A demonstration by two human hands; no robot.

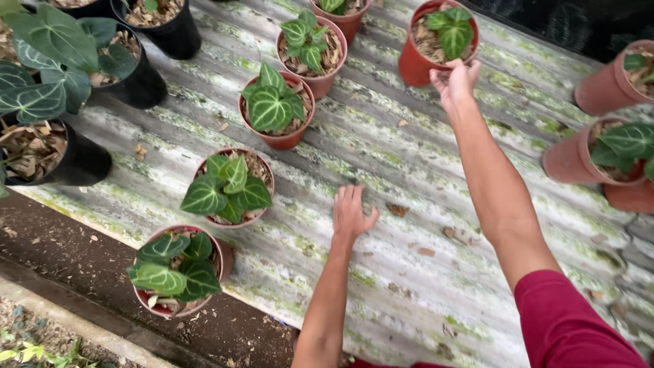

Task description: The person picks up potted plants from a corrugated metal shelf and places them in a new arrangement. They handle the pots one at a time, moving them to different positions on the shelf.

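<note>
My right hand (455, 80) reaches far forward and grips the near rim of a terracotta-coloured plastic pot (415, 65) holding a small green plant with pale veins. My left hand (351, 212) lies flat, fingers spread, on the mossy corrugated sheet (409, 157) with nothing in it. To its left stands a row of red-brown pots with veined heart-shaped leaves: one nearest (234, 189), one further back (276, 108), and one at the sheet's front edge (178, 270).
Black pots (139, 78) with larger dark leaves crowd the upper left. More terracotta-coloured pots (596, 153) stand at the right edge. Two pots (312, 48) sit at the top centre. Dry leaf bits litter the sheet. Dark soil and a kerb (75, 324) run along the lower left.
</note>
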